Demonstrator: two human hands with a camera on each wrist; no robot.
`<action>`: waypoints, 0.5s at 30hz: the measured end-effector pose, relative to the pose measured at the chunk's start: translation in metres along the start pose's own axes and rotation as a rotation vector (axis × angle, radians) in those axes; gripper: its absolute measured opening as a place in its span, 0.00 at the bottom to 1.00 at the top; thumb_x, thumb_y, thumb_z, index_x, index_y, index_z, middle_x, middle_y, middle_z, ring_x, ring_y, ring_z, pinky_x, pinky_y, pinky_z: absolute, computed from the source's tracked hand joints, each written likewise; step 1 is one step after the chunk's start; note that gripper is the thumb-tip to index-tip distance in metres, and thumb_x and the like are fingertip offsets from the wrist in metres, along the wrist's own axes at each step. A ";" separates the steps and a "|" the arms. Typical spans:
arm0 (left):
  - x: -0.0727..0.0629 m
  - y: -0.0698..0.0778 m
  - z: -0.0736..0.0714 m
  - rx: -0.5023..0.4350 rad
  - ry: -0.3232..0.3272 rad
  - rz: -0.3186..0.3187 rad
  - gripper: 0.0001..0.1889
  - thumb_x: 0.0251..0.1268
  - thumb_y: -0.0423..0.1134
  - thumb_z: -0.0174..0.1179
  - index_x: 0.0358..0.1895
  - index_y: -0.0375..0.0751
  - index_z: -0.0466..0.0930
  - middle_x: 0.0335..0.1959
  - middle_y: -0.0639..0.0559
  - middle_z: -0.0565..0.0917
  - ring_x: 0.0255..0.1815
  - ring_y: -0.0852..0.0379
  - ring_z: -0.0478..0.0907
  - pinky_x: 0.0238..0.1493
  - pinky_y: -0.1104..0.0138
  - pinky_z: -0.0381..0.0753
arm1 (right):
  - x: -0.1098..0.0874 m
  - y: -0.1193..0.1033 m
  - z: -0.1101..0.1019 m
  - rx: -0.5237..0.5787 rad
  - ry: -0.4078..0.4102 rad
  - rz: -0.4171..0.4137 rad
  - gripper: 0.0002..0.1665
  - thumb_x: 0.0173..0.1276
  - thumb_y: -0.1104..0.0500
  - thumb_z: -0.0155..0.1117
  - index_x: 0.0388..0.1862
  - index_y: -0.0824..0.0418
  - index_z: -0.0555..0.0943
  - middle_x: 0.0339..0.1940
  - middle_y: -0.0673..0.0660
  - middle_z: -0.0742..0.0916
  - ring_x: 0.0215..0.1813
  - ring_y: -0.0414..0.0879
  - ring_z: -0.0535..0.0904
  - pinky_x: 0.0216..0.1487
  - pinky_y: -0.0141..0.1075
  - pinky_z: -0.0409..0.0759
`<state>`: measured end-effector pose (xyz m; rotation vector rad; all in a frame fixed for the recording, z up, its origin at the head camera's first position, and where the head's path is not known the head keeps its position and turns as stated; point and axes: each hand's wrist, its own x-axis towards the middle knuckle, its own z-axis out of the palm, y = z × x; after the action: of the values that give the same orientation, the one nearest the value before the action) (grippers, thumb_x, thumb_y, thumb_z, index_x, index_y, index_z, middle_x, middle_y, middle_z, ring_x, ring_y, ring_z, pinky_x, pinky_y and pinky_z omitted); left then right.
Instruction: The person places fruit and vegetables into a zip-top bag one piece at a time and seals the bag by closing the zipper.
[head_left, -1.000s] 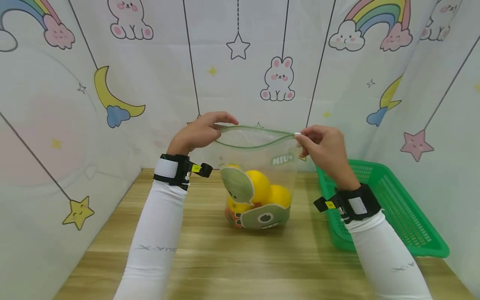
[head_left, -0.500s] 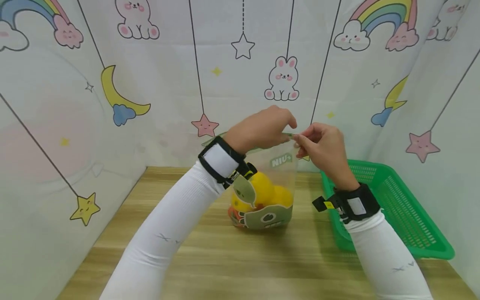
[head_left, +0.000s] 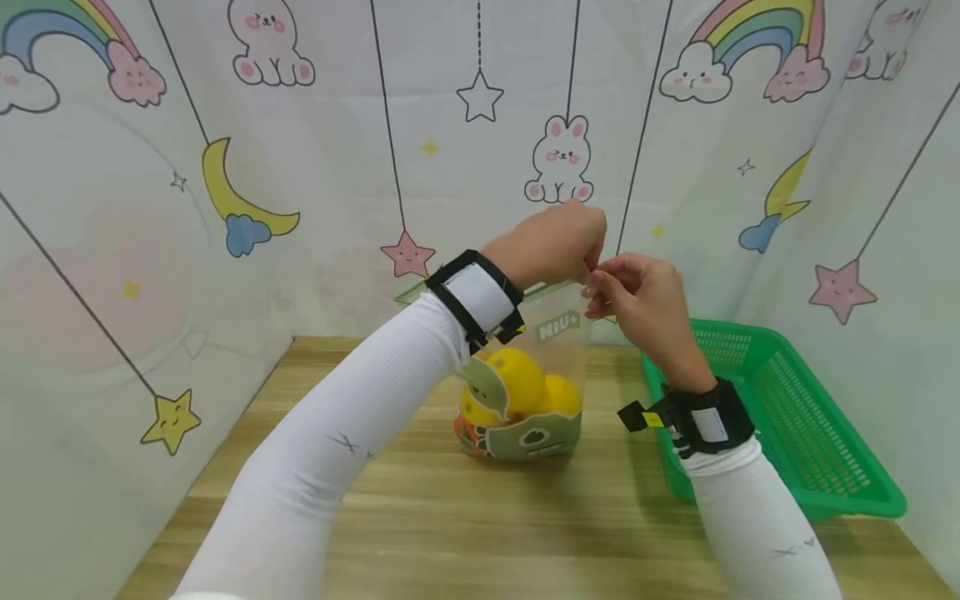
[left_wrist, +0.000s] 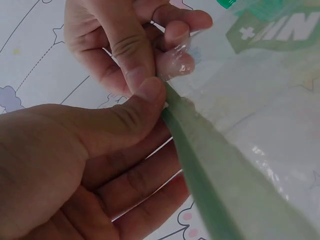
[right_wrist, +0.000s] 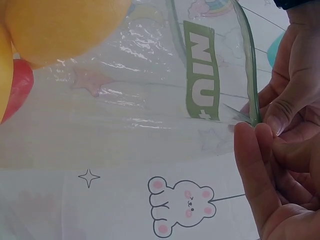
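Observation:
A clear zip bag [head_left: 558, 350] with green prints and a green-edged mouth stands upright on the wooden table. Inside it are several yellow round fruits [head_left: 516, 379] and something red low down. My right hand [head_left: 648, 304] pinches the bag's top right corner. Reaching across from the left, my left hand [head_left: 551, 242] pinches the green zip strip [left_wrist: 187, 160] right beside that corner, thumb against the right thumb in the left wrist view. Toward its left end the mouth still gapes, partly hidden behind my left wrist.
A green plastic basket [head_left: 795, 417] stands at the right of the wooden table [head_left: 465, 533], close to my right forearm. A white cloth [head_left: 337, 167] printed with rabbits, stars and rainbows hangs behind and at both sides.
My left hand has left the bag mouth's left side and crossed right to the corner, where it now pinches the zip. The right hand has kept its hold on the corner.

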<state>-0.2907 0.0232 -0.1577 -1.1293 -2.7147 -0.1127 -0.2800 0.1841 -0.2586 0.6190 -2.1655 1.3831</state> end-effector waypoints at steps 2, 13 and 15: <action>0.000 -0.001 -0.001 -0.012 0.006 0.012 0.04 0.64 0.33 0.67 0.30 0.40 0.85 0.23 0.52 0.77 0.27 0.58 0.75 0.28 0.75 0.74 | -0.001 -0.001 0.000 -0.008 0.007 -0.001 0.13 0.72 0.58 0.63 0.42 0.68 0.85 0.32 0.65 0.89 0.27 0.43 0.87 0.33 0.32 0.87; -0.001 -0.010 0.000 -0.078 0.019 0.044 0.06 0.64 0.33 0.66 0.30 0.40 0.90 0.25 0.51 0.85 0.25 0.59 0.75 0.29 0.74 0.77 | -0.002 -0.003 0.002 -0.024 0.021 -0.005 0.12 0.72 0.57 0.64 0.41 0.67 0.85 0.32 0.66 0.89 0.26 0.42 0.87 0.33 0.31 0.87; -0.001 -0.010 0.000 -0.078 0.022 0.046 0.04 0.63 0.34 0.68 0.31 0.40 0.90 0.29 0.51 0.88 0.29 0.59 0.80 0.33 0.73 0.81 | -0.002 -0.003 0.002 -0.028 0.024 -0.012 0.12 0.72 0.57 0.64 0.41 0.67 0.85 0.32 0.67 0.89 0.26 0.41 0.87 0.33 0.31 0.87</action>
<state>-0.2973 0.0152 -0.1581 -1.2030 -2.6848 -0.2240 -0.2771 0.1812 -0.2584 0.6014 -2.1554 1.3456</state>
